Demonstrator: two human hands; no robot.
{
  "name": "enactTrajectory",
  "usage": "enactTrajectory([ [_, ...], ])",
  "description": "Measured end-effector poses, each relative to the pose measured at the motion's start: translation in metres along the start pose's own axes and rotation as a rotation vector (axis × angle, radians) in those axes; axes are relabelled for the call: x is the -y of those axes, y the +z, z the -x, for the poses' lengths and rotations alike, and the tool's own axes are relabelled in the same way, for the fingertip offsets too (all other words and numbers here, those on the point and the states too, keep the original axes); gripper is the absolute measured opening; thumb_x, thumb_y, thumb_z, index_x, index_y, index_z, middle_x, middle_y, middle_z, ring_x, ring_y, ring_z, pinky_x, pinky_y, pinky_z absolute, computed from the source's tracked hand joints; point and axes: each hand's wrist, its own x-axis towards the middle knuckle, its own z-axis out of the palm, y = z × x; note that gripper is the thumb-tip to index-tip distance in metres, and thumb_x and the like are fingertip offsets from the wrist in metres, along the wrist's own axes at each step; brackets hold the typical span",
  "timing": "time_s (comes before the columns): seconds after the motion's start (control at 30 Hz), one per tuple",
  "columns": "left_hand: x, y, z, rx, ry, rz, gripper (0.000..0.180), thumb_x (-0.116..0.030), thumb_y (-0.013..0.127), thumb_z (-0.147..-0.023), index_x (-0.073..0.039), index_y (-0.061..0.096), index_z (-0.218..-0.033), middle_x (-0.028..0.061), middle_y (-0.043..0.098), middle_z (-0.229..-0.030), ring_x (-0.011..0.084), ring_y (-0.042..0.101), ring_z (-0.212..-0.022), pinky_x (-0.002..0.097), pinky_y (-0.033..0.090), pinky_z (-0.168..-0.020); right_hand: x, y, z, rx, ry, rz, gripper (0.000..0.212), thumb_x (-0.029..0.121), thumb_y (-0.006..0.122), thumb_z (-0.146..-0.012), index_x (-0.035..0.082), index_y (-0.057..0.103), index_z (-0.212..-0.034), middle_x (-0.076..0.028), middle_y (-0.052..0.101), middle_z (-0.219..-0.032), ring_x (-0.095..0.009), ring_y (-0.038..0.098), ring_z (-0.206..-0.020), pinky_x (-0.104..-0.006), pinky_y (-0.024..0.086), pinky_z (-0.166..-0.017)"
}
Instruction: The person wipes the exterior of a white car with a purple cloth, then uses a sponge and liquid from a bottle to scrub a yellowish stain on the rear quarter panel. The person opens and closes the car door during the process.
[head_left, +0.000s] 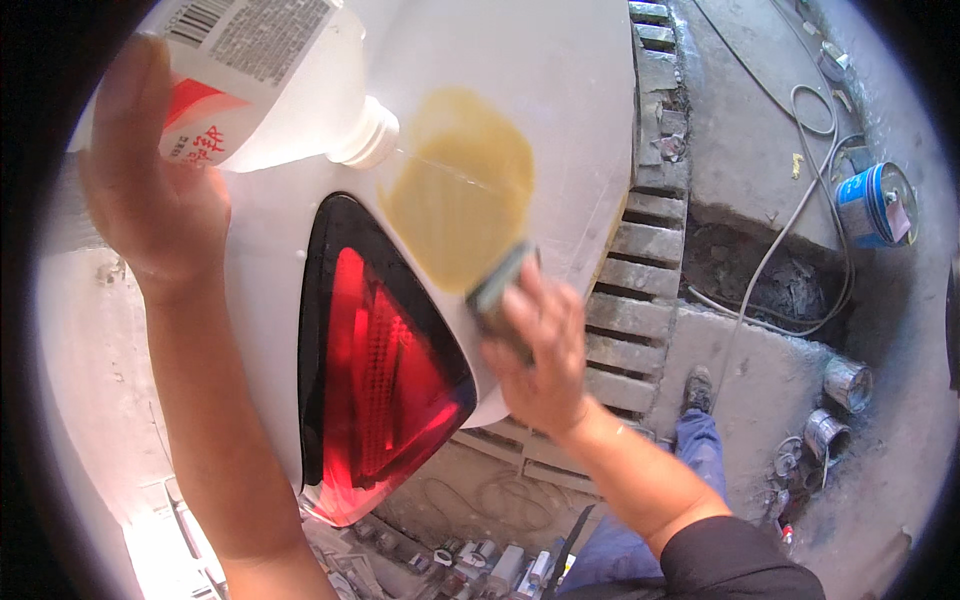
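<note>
My left hand [150, 190] is wrapped round a white plastic bottle [310, 110], tipped so its open neck points down to the right. A thin streak of liquid runs from the mouth across a yellowish patch [460, 190] on a white car body panel [570, 80]. With my right hand [540, 345] I grip a dark grey-green sanding block [505, 285] at the lower edge of that patch. Its underside is hidden and the hand is slightly blurred. Between my arms sits a red tail light [385, 370] with a black border.
A slatted drain grate [635, 290] runs along the floor right of the car. Beyond it lie a looped hose [790, 200], a blue bucket [875, 205] and metal cans [845, 385]. Several cans and bottles [500, 570] stand at the bottom. My shoe [697, 390] is on the concrete.
</note>
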Motion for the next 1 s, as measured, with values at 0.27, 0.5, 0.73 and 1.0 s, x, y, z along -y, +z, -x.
enactTrajectory([
  [0.27,-0.045,0.009,-0.022,-0.095,-0.62,0.601,0.05,-0.035,0.061,-0.093,0.003,0.051,-0.123,0.0173,0.06,-0.111,0.0251,0.066,-0.093,0.0299,0.056,-0.073,0.016,0.001,0.018,0.016,0.004,-0.025,0.052,0.015,0.075,-0.087,0.009,0.059,-0.136,-0.021,0.057,-0.143,-0.039,0.058,-0.121,-0.0486,0.042,-0.1],
  [0.5,-0.043,0.005,-0.021,-0.104,-0.685,0.62,0.048,-0.034,0.062,-0.093,0.003,0.053,-0.122,0.0169,0.061,-0.111,0.0252,0.066,-0.092,0.0309,0.055,-0.074,0.003,0.012,-0.049,-0.054,-0.099,0.018,0.05,0.016,0.076,-0.085,0.01,0.061,-0.133,-0.017,0.058,-0.143,-0.037,0.055,-0.111,-0.0467,0.044,-0.096],
  [0.73,-0.044,0.0,-0.018,-0.09,-0.74,0.625,0.046,-0.033,0.063,-0.093,0.003,0.055,-0.12,0.0165,0.062,-0.111,0.0253,0.066,-0.091,0.032,0.055,-0.076,0.011,0.007,-0.024,-0.005,-0.076,0.01,0.052,0.016,0.077,-0.083,0.011,0.062,-0.132,-0.018,0.057,-0.143,-0.038,0.057,-0.113,-0.046,0.044,-0.096],
  [1.0,-0.046,-0.003,-0.019,-0.087,-0.795,0.635,0.044,-0.032,0.064,-0.093,0.003,0.056,-0.119,0.016,0.063,-0.111,0.0255,0.066,-0.091,0.0332,0.055,-0.077,0.008,0.0,0.01,0.031,-0.039,-0.01,0.052,0.018,0.074,-0.088,0.007,0.058,-0.137,-0.023,0.055,-0.144,-0.037,0.058,-0.122,-0.0483,0.042,-0.099],
])
